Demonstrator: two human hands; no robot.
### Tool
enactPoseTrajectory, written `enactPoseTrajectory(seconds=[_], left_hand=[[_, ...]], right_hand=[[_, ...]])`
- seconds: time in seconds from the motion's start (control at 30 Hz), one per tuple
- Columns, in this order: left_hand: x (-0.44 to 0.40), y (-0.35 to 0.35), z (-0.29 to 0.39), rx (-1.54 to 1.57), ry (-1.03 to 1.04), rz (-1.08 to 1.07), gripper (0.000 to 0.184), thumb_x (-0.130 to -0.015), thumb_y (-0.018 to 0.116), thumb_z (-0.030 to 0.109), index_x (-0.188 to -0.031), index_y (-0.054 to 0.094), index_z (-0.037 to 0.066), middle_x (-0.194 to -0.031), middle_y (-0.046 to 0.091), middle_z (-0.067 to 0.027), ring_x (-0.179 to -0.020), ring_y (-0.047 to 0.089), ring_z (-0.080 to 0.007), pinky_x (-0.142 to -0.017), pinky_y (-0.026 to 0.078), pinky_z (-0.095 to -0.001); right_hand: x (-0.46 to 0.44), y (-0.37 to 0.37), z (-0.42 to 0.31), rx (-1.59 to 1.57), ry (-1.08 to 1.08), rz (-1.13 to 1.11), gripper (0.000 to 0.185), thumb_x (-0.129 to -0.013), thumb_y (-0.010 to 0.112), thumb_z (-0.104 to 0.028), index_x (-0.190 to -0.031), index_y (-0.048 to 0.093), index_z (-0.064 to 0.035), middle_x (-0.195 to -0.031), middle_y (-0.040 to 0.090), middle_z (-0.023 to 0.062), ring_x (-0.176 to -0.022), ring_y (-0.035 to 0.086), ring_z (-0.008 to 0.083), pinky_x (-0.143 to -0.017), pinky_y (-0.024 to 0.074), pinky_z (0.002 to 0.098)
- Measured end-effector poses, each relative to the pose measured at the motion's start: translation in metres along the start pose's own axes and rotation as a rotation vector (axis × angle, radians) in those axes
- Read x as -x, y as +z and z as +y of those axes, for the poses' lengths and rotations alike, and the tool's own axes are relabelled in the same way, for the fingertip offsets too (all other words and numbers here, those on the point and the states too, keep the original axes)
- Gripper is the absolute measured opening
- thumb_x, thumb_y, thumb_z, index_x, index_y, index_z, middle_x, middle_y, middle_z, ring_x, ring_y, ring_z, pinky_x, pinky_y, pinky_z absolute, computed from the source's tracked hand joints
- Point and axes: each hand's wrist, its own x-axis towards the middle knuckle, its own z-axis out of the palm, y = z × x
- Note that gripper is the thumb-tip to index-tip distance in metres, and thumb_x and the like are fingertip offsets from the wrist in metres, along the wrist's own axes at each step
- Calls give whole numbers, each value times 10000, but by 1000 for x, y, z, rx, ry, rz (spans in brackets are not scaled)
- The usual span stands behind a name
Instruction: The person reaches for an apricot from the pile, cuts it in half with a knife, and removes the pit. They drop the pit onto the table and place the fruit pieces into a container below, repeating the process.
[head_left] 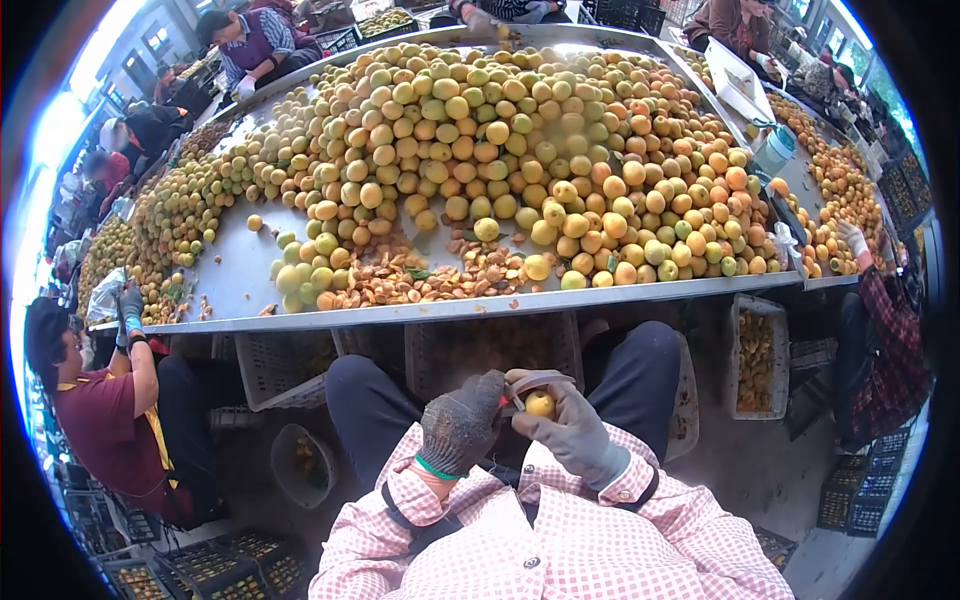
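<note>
Above my lap, my right hand (578, 432), in a grey glove, is closed around a yellow apricot (540, 403). My left hand (462, 425), in a darker knit glove with a green cuff edge, is closed right beside the fruit. A small red tool (503, 400) shows at its fingertips against the apricot; its kind and blade are hidden. Ahead, a big heap of whole apricots (450, 150) covers much of the metal table (245, 270). Split apricot halves (430, 275) lie in a pile near the table's front edge.
Under the table stand a crate (490, 345) between my knees and a pale crate (285, 365). A bucket (303, 465) sits on the floor at left, a crate of fruit (757, 360) at right. Co-workers sit at left (110, 420) and right (885, 350), others behind the table.
</note>
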Motion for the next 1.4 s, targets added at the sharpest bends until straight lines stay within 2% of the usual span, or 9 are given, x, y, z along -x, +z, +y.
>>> enactPoseTrajectory(seconds=[0.13,0.3,0.33,0.43,0.6,0.8,0.93,1.23,1.4], left_hand=[[2,9,7,42,40,10,286,-775,679,183,-1001,536,84,-834,621,-178,-701,617,-391,-603,511,-418],[1,32,-1,744,98,-195,299,-847,682,196,-1040,482,86,-704,549,-58,-571,588,-239,-579,497,-360],[9,27,-1,1058,-159,-243,285,-856,670,142,-1055,472,91,-744,518,2,-640,532,-131,-612,484,-316],[-8,-22,16,1276,-634,-505,290,-856,670,130,-1061,470,82,-827,528,-8,-741,504,-96,-679,467,-279],[-1,-4,11,1059,-268,-439,303,-841,666,111,-1048,450,64,-828,558,-67,-766,612,-206,-710,487,-329],[1,1,10,694,33,-327,334,-811,664,114,-1061,449,57,-894,590,-210,-869,618,-399,-697,481,-402],[4,2,15,629,-75,-327,341,-806,669,122,-1072,464,60,-905,596,-203,-864,609,-415,-681,489,-422],[11,11,11,580,58,-393,390,-773,690,20,-1112,501,53,-993,561,-156,-867,598,-326,-739,479,-369],[12,19,14,832,-128,-459,403,-814,648,96,-1163,453,52,-1018,575,-184,-961,612,-332,-808,485,-384]], right_hand=[[-4,-13,15,95,-137,11,286,-799,643,66,-1050,551,-35,-1075,537,72,-1037,546,166,-984,402,301],[-11,-29,-3,348,-286,-125,250,-768,656,40,-991,568,-33,-1075,545,53,-1047,504,140,-964,383,288],[-9,-30,-1,244,-297,-117,251,-765,659,36,-1000,597,-26,-1044,550,44,-1052,496,139,-961,365,274],[4,-37,-12,300,-160,-62,401,-748,679,38,-1129,577,-29,-1021,558,46,-1049,491,144,-955,362,260],[15,-36,-16,-228,188,-90,459,-776,702,23,-1201,543,-50,-1163,505,75,-1109,480,147,-992,364,286],[14,-32,-11,22,-9,-203,610,-749,615,143,-1310,429,-12,-1224,468,86,-1085,502,126,-992,346,254],[12,-32,-10,449,-206,-190,759,-697,604,174,-1383,342,-17,-1110,489,74,-1028,506,118,-948,367,244],[16,-25,6,204,-77,-12,751,-614,648,113,-1324,432,0,-1034,525,100,-900,549,193,-857,435,292],[14,-28,4,405,-154,-48,765,-640,642,105,-1343,374,-32,-1061,511,91,-925,533,161,-899,417,270]])
